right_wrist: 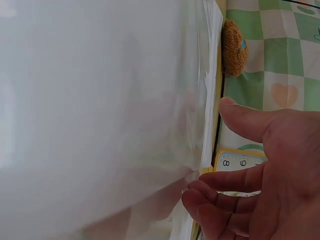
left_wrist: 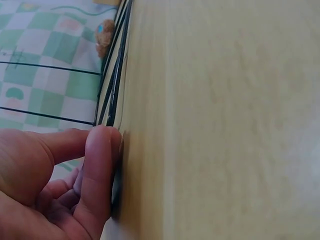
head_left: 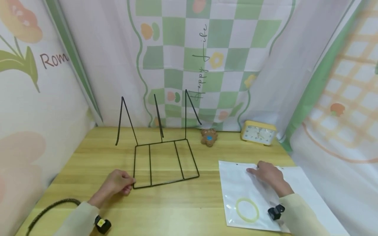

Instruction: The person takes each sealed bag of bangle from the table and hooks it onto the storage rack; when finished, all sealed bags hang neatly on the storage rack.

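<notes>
My left hand (head_left: 118,182) pinches the near left corner of a black wire rack (head_left: 150,165) between thumb and fingers. The rack has a flat rectangular base on the wooden table and bent wire prongs rising at its back. On the right, my right hand (head_left: 270,177) is at the far edge of a white, glossy plastic bag (head_left: 233,180). In the right wrist view the thumb stands apart from the loosely bent fingers, whose tips touch the bag's edge. A pale yellow ring (head_left: 237,207) shows on the bag's near part; whether it lies inside or on top I cannot tell.
A brown teddy bear figure (head_left: 209,137) sits behind the rack's right side. A yellow-framed clock (head_left: 258,132) stands at the back right. A dark braided cord (head_left: 48,207) curves across the front left. Printed curtains hang at the back and sides.
</notes>
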A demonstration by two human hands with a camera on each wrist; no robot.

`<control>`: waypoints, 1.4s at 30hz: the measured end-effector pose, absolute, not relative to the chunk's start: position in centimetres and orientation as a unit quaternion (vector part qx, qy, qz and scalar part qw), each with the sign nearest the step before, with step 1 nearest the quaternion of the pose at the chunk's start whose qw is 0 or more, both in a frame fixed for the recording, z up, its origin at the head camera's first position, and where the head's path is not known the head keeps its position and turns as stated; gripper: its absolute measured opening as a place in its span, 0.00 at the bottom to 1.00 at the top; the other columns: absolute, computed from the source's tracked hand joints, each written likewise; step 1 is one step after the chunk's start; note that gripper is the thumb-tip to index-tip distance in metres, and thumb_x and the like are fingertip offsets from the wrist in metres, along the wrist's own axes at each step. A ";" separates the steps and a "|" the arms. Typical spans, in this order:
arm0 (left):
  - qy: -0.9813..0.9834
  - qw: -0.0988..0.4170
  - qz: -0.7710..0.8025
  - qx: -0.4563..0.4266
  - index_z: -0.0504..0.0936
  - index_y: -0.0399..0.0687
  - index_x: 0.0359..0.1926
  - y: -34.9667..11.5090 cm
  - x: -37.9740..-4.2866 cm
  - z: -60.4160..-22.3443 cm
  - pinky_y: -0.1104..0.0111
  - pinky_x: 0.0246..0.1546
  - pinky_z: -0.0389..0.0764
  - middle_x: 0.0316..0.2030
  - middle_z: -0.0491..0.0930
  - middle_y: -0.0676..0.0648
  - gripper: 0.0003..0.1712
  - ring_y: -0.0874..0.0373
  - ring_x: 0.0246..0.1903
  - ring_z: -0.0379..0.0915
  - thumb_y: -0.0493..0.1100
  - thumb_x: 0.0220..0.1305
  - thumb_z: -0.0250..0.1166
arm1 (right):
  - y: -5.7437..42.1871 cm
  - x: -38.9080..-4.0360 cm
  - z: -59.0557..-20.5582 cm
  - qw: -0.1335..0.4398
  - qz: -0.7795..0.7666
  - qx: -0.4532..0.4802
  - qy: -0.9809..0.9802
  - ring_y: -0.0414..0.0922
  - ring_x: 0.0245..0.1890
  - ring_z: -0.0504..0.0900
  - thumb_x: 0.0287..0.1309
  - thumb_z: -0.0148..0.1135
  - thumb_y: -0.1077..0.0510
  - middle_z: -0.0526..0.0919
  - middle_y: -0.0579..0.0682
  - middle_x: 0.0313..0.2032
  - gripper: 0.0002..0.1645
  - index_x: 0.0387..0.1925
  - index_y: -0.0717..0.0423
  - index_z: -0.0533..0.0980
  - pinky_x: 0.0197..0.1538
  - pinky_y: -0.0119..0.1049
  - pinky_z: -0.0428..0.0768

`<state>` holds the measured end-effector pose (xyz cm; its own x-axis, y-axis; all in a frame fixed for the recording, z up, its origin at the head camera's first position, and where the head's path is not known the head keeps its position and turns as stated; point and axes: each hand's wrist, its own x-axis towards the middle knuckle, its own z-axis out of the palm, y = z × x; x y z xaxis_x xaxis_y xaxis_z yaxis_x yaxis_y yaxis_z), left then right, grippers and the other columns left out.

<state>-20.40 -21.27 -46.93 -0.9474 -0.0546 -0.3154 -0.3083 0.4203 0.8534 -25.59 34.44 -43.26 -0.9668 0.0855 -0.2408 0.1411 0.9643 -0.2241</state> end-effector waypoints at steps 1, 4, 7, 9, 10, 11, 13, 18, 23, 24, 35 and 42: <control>0.835 0.121 0.526 -0.108 0.79 0.34 0.27 -21.3 -20.4 -46.9 0.66 0.20 0.85 0.20 0.79 0.40 0.07 0.54 0.17 0.78 0.33 0.61 0.66 | 34.5 -25.7 -43.3 0.116 -0.124 0.062 0.984 0.62 0.43 0.79 0.60 0.59 0.33 0.79 0.71 0.47 0.45 0.53 0.73 0.72 0.43 0.60 0.80; 0.839 0.125 0.519 -0.107 0.79 0.35 0.27 -21.3 -20.4 -46.9 0.66 0.20 0.86 0.20 0.79 0.41 0.08 0.55 0.17 0.79 0.34 0.61 0.67 | 34.5 -25.9 -43.4 0.114 -0.143 0.076 0.980 0.62 0.43 0.79 0.61 0.60 0.35 0.78 0.71 0.48 0.43 0.53 0.72 0.72 0.44 0.59 0.79; 0.841 0.130 0.513 -0.107 0.79 0.35 0.27 -21.4 -20.5 -46.9 0.66 0.19 0.86 0.20 0.80 0.41 0.09 0.55 0.16 0.79 0.35 0.61 0.67 | 34.6 -26.2 -43.7 0.103 -0.163 0.088 0.977 0.64 0.45 0.78 0.61 0.61 0.39 0.77 0.71 0.50 0.38 0.54 0.71 0.72 0.45 0.60 0.78; 0.841 0.133 0.513 -0.107 0.79 0.35 0.26 -21.4 -20.6 -46.8 0.67 0.19 0.85 0.19 0.80 0.41 0.09 0.55 0.16 0.79 0.35 0.62 0.67 | 34.6 -26.4 -44.0 0.089 -0.173 0.088 0.977 0.65 0.47 0.77 0.61 0.63 0.44 0.77 0.70 0.51 0.33 0.54 0.69 0.73 0.45 0.61 0.78; 0.841 0.134 0.513 -0.108 0.79 0.35 0.26 -21.4 -20.6 -46.9 0.67 0.19 0.85 0.19 0.80 0.41 0.09 0.55 0.16 0.79 0.35 0.62 0.67 | 34.6 -26.6 -44.1 0.084 -0.182 0.088 0.976 0.65 0.47 0.77 0.60 0.64 0.47 0.77 0.70 0.51 0.31 0.53 0.68 0.74 0.45 0.60 0.77; 0.841 0.135 0.512 -0.109 0.79 0.35 0.26 -21.4 -20.6 -46.9 0.67 0.19 0.85 0.19 0.80 0.41 0.09 0.55 0.16 0.79 0.35 0.62 0.67 | 34.7 -26.7 -44.3 0.078 -0.189 0.090 0.975 0.64 0.47 0.77 0.60 0.64 0.49 0.78 0.69 0.51 0.28 0.53 0.67 0.75 0.45 0.59 0.78; 0.842 0.136 0.511 -0.108 0.79 0.35 0.25 -21.5 -20.7 -46.9 0.67 0.19 0.85 0.19 0.80 0.41 0.10 0.54 0.16 0.79 0.35 0.62 0.67 | 34.7 -26.9 -44.7 0.070 -0.209 0.093 0.971 0.61 0.44 0.78 0.59 0.65 0.54 0.79 0.68 0.49 0.24 0.51 0.66 0.75 0.43 0.55 0.79; 0.844 0.137 0.507 -0.109 0.80 0.35 0.26 -21.6 -20.9 -47.0 0.65 0.20 0.87 0.20 0.81 0.40 0.09 0.55 0.17 0.81 0.35 0.62 0.67 | 34.9 -27.2 -45.2 0.052 -0.268 0.094 0.957 0.53 0.37 0.78 0.58 0.64 0.61 0.81 0.64 0.41 0.17 0.47 0.68 0.76 0.37 0.42 0.82; 0.839 0.142 0.512 -0.117 0.81 0.34 0.28 -21.7 -21.1 -47.0 0.65 0.22 0.87 0.21 0.82 0.39 0.08 0.54 0.17 0.81 0.35 0.62 0.66 | 34.6 -27.1 -44.4 0.046 -0.304 0.093 0.947 0.52 0.39 0.78 0.60 0.62 0.60 0.80 0.62 0.40 0.17 0.47 0.68 0.75 0.38 0.40 0.82; 0.837 0.143 0.514 -0.119 0.81 0.34 0.28 -21.7 -21.1 -47.0 0.64 0.22 0.88 0.21 0.82 0.39 0.08 0.54 0.17 0.81 0.35 0.62 0.66 | 34.5 -27.0 -44.1 0.048 -0.315 0.091 0.943 0.52 0.40 0.79 0.61 0.62 0.59 0.80 0.63 0.41 0.18 0.47 0.68 0.74 0.39 0.40 0.82; 0.823 0.151 0.532 -0.126 0.81 0.32 0.31 -21.7 -21.2 -46.9 0.64 0.24 0.88 0.22 0.82 0.38 0.07 0.54 0.18 0.81 0.34 0.62 0.66 | 32.8 -25.8 -41.1 0.123 -0.491 0.007 0.862 0.43 0.37 0.79 0.69 0.54 0.57 0.77 0.51 0.40 0.19 0.53 0.67 0.64 0.38 0.36 0.84; 0.820 0.147 0.538 -0.129 0.81 0.32 0.30 -21.7 -21.2 -47.4 0.64 0.23 0.88 0.22 0.81 0.38 0.07 0.54 0.18 0.81 0.34 0.61 0.66 | 30.3 -24.8 -38.8 0.124 -0.524 -0.042 0.842 0.40 0.38 0.81 0.69 0.56 0.56 0.82 0.48 0.39 0.25 0.57 0.72 0.67 0.40 0.36 0.86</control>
